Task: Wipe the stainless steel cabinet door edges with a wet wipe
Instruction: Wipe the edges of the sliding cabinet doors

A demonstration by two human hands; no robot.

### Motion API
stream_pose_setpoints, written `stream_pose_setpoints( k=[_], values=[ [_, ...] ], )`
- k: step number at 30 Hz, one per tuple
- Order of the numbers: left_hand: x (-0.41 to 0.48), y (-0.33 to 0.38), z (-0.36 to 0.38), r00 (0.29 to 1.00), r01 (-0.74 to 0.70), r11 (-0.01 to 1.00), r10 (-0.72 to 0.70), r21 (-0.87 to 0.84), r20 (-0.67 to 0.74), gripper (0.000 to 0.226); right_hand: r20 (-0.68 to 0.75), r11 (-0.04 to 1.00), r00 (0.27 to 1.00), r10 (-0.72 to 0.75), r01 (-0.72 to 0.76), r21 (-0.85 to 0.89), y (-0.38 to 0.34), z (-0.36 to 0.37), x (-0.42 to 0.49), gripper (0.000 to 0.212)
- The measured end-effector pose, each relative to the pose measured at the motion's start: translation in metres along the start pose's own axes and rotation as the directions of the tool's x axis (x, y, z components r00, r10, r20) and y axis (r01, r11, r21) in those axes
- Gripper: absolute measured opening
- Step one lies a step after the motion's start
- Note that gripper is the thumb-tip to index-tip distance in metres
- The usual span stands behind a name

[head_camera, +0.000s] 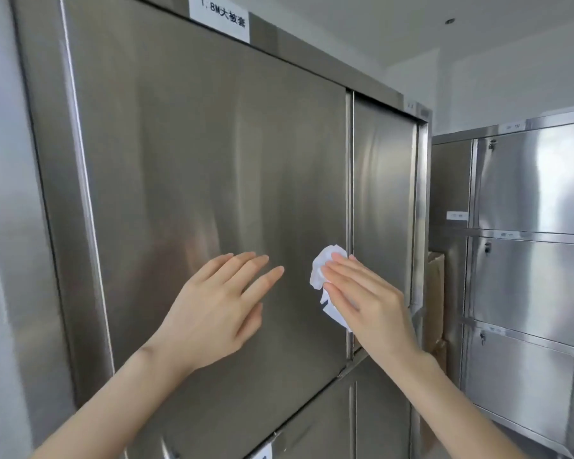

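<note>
A large stainless steel cabinet door (212, 167) fills the view. Its right vertical edge (348, 193) meets a second, narrower door (383, 200). My right hand (368, 296) lies flat with straight fingers and presses a crumpled white wet wipe (322, 270) against the door, right beside that edge at its lower part. My left hand (219, 306) is held with fingers spread and straight close to the door face, left of the wipe; it holds nothing.
A white paper label (219, 18) is stuck on the cabinet's top rail. Lower cabinet doors (328, 425) sit beneath. To the right stands a bank of steel lockers (531, 226) with keyholes, and a brown cardboard piece (436, 293) in the gap between.
</note>
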State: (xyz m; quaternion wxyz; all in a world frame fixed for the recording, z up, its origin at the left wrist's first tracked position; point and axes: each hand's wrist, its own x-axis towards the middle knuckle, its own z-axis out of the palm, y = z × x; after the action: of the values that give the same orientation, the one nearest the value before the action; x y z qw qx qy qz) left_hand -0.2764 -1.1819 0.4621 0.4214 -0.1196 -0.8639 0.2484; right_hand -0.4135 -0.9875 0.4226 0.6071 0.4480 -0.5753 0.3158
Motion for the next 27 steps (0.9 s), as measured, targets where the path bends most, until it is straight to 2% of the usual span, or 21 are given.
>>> stream_pose_setpoints(
  k=[6,15,27],
  values=[
    [0.068,0.046,0.044,0.998,0.013,1.000,-0.012,0.017,-0.059,0.043,0.004,0.998,0.998,-0.065,0.065,0.001,0.090,-0.024,-0.005,0.015],
    [0.169,0.101,0.102,0.988,0.127,0.990,-0.121,0.062,-0.091,0.042,-0.005,0.988,0.991,-0.135,0.135,0.075,0.226,-0.037,-0.003,0.015],
    [0.238,0.069,0.158,0.986,0.153,0.963,-0.133,0.220,-0.104,0.040,-0.089,0.975,0.989,-0.115,0.129,0.180,0.314,0.040,0.006,0.015]
  ],
)
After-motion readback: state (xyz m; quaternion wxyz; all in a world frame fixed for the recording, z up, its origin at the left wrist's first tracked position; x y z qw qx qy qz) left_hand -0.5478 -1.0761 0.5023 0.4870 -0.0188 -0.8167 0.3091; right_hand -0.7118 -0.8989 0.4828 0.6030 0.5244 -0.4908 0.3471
